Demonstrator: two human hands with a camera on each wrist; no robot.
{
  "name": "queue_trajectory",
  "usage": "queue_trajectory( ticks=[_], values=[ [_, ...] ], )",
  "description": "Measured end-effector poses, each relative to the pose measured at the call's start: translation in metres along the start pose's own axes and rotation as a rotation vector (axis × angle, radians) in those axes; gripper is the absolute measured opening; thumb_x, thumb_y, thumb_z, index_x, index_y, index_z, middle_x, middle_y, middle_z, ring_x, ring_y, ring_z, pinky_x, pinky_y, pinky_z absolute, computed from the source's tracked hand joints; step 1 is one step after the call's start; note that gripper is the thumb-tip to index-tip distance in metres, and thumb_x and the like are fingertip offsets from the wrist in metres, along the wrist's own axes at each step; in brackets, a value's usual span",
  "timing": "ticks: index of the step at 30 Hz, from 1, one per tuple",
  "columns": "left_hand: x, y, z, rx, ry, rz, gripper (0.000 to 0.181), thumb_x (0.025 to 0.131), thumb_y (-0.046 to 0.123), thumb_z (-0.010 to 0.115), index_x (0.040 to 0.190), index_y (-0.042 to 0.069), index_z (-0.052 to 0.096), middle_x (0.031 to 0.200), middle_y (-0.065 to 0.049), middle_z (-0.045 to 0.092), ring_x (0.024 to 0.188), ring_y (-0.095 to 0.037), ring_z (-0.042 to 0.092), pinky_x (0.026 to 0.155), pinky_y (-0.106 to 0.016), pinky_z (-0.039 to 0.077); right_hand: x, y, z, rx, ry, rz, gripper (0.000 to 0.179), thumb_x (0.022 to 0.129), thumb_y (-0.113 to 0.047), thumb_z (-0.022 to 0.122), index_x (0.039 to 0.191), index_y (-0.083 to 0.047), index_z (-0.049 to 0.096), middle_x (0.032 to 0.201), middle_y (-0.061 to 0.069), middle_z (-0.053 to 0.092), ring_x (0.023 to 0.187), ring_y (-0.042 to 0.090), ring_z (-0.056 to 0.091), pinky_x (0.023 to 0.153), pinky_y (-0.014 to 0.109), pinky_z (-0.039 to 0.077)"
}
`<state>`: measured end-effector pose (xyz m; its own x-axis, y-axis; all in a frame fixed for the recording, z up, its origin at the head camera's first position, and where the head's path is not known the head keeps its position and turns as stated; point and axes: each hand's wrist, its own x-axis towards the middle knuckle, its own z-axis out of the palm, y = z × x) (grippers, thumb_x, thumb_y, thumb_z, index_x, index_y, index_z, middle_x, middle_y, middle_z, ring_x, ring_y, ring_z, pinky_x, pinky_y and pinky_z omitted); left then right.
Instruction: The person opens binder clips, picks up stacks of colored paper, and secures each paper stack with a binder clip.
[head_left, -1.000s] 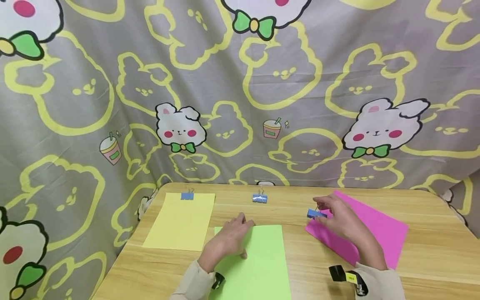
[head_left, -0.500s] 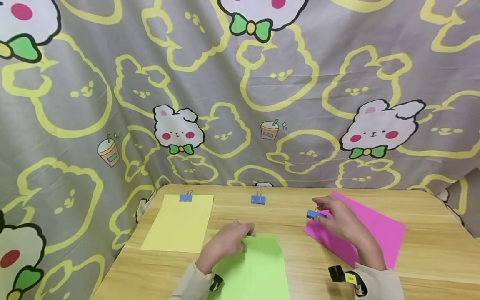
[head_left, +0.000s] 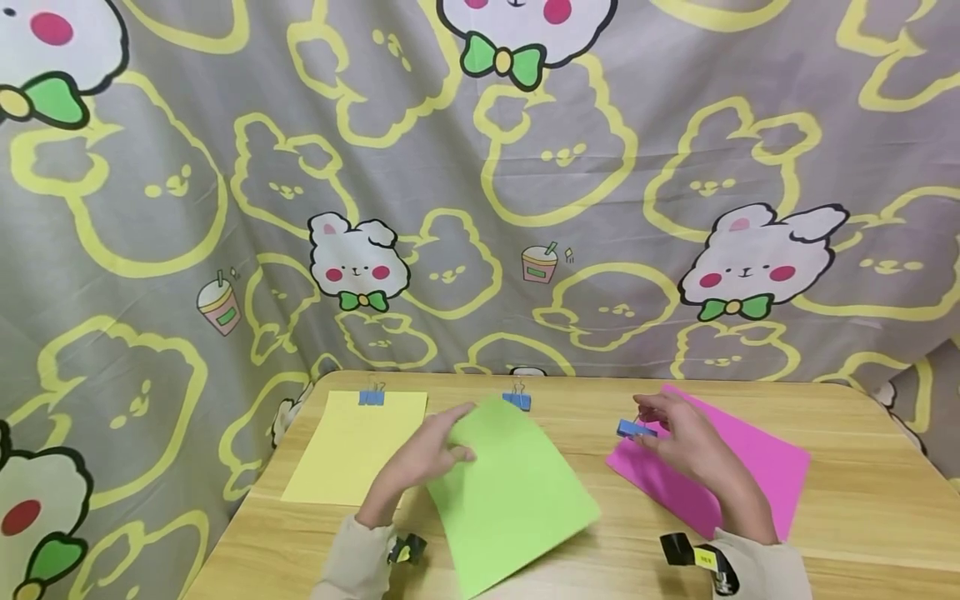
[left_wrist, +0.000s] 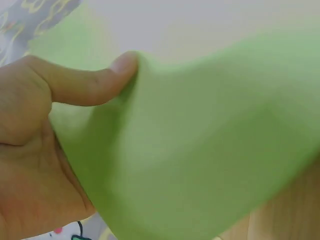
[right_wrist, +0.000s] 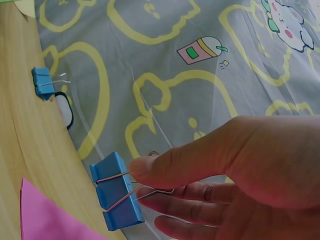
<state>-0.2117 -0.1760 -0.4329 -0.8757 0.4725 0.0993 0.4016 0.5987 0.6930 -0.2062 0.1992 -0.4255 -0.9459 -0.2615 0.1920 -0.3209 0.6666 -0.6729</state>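
My left hand grips the left edge of a green sheet of paper, which is lifted and tilted above the table. In the left wrist view the thumb presses on the bent green paper; the other fingers are hidden behind it. On the right, my right hand pinches the wire handles of a blue binder clip over the corner of a pink sheet. The right wrist view shows thumb and fingers on the handles of that binder clip, with the pink corner lying apart from it.
A yellow sheet lies at the left with a blue binder clip at its top edge. Another blue binder clip stands at the back middle, just beyond the green sheet. A patterned curtain hangs behind the wooden table.
The left hand has raised the green sheet off the table, swung it and moved its top edge toward the back. The right hand with its binder clip has stayed nearly still.
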Motion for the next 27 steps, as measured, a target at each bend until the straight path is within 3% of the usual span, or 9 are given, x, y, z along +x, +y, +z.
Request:
queue_trajectory(
  ticks=[3, 5, 9, 12, 16, 23, 27],
  values=[
    [0.001, -0.004, -0.008, -0.167, 0.090, -0.014, 0.040, 0.091, 0.000, 0.073, 0.129, -0.005, 0.062, 0.117, -0.018, 0.070, 0.105, -0.031, 0.066, 0.096, -0.045, 0.054, 0.000, 0.000, -0.001, 0.005, -0.002, 0.015, 0.057, 0.086, 0.002, 0.078, 0.135, 0.017, 0.053, 0.113, 0.024, 0.065, 0.108, 0.046, 0.064, 0.095, 0.061, 0.051],
    [0.003, -0.006, -0.009, -0.283, 0.158, -0.041, 0.026, 0.092, -0.001, 0.072, 0.116, -0.005, 0.067, 0.102, -0.014, 0.072, 0.091, -0.022, 0.066, 0.085, -0.037, 0.057, 0.000, -0.001, -0.001, 0.007, -0.001, 0.022, 0.056, 0.086, 0.003, 0.077, 0.135, 0.017, 0.054, 0.114, 0.025, 0.065, 0.109, 0.047, 0.063, 0.095, 0.062, 0.050],
    [0.006, -0.011, -0.007, -0.456, 0.307, -0.094, 0.022, 0.091, 0.000, 0.074, 0.111, -0.005, 0.068, 0.102, -0.014, 0.073, 0.091, -0.016, 0.066, 0.085, -0.030, 0.055, -0.001, -0.002, 0.000, 0.010, 0.010, 0.027, 0.051, 0.086, 0.004, 0.077, 0.132, 0.014, 0.057, 0.114, 0.023, 0.066, 0.111, 0.046, 0.063, 0.096, 0.062, 0.050],
    [0.007, -0.017, -0.004, -0.496, 0.365, -0.085, 0.021, 0.090, 0.001, 0.074, 0.110, -0.005, 0.068, 0.103, -0.013, 0.074, 0.093, -0.017, 0.067, 0.086, -0.031, 0.055, -0.001, -0.003, 0.002, 0.011, 0.021, 0.025, 0.050, 0.085, 0.005, 0.076, 0.131, 0.012, 0.059, 0.113, 0.022, 0.067, 0.111, 0.046, 0.063, 0.096, 0.061, 0.051],
    [0.008, -0.027, 0.001, -0.495, 0.365, -0.074, 0.022, 0.092, 0.005, 0.074, 0.111, -0.003, 0.067, 0.103, -0.010, 0.073, 0.095, -0.019, 0.068, 0.088, -0.034, 0.056, 0.001, -0.003, 0.004, 0.021, 0.006, 0.030, 0.054, 0.085, 0.005, 0.077, 0.134, 0.013, 0.056, 0.115, 0.023, 0.068, 0.111, 0.046, 0.064, 0.096, 0.060, 0.051],
    [0.010, -0.042, 0.002, -0.549, 0.295, -0.171, 0.028, 0.093, 0.006, 0.075, 0.117, -0.003, 0.064, 0.105, -0.012, 0.073, 0.097, -0.020, 0.068, 0.089, -0.033, 0.055, 0.003, -0.004, 0.007, 0.026, -0.031, 0.038, 0.052, 0.082, 0.008, 0.078, 0.130, 0.013, 0.058, 0.114, 0.024, 0.069, 0.109, 0.043, 0.065, 0.096, 0.058, 0.052],
    [0.009, -0.052, 0.001, -0.586, 0.271, -0.169, 0.031, 0.092, 0.007, 0.076, 0.119, 0.000, 0.063, 0.105, -0.008, 0.073, 0.098, -0.019, 0.067, 0.089, -0.032, 0.055, 0.004, -0.004, 0.007, 0.032, -0.036, 0.041, 0.050, 0.082, 0.010, 0.077, 0.128, 0.012, 0.059, 0.115, 0.024, 0.068, 0.110, 0.043, 0.065, 0.096, 0.058, 0.052]
  ],
)
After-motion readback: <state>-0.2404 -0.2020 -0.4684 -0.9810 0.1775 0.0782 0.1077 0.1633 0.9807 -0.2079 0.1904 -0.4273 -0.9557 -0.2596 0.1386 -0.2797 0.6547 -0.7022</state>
